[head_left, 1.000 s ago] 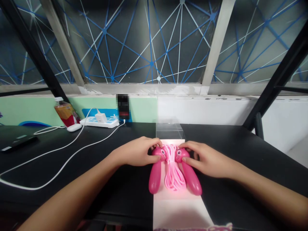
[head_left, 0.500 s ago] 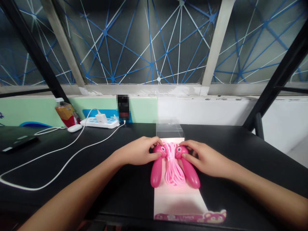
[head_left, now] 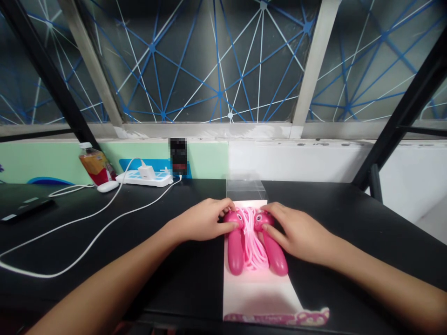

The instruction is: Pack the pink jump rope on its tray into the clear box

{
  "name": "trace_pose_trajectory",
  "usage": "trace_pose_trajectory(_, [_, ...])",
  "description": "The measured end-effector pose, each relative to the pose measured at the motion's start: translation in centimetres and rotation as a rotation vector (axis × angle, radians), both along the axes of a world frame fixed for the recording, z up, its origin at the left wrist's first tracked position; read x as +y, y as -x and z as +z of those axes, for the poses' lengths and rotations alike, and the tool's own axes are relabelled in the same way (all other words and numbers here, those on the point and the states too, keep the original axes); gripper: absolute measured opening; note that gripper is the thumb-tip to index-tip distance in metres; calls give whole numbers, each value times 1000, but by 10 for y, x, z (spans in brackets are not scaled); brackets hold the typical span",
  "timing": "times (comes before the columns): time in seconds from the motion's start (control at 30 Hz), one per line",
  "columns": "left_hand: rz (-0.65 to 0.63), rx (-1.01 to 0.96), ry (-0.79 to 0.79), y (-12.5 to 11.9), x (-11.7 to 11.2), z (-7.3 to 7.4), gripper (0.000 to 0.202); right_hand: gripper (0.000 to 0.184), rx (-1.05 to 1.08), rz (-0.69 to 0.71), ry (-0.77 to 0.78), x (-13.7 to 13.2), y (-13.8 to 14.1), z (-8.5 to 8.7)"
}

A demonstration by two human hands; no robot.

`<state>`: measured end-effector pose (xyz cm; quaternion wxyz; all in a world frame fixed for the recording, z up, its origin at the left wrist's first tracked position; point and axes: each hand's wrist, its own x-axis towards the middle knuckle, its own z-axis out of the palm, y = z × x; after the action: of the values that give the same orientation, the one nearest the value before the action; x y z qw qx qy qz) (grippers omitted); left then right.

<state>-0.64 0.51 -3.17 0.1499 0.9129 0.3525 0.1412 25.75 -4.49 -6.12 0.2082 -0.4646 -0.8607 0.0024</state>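
Observation:
A pink skipping rope lies in the middle of the view, with its two glossy pink animal-faced handles side by side. My left hand [head_left: 204,221] grips the top of the left handle [head_left: 235,246]. My right hand [head_left: 296,235] grips the top of the right handle [head_left: 274,246]. Between them is the coiled pale pink rope [head_left: 252,242]. The handles rest on a white and pink printed card strip [head_left: 260,293], which has a cartoon-printed border at its near end. My fingers hide the handles' upper ends.
A clear plastic box [head_left: 246,190] stands just beyond the card on the black table [head_left: 174,298]. Further left are a white power strip [head_left: 144,179] with a charger, white cables, a white mouse [head_left: 107,186], a drinks bottle [head_left: 94,164] and a dark flat device [head_left: 26,207].
Both hands have drawn inward, bringing the handles closer together and nearly parallel, with their lower ends no longer splayed. The rope is bunched tighter between them, and the card's printed end shows more fully.

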Motion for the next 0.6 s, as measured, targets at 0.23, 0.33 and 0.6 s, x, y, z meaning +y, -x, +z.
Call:
trace_pose_trajectory(0.23, [118,-7,-106,-10,2,-13,33,39,-305,220,-313,-33,29,7])
trace_pose_trajectory(0.33, [131,5,-195,-11,4,-16,28,37,-346,275,-344,-33,30,0])
trace_pose_trajectory(0.6, [54,-80,-313,-4,24,-19,19,39,-326,261,-198,-17,17,-17])
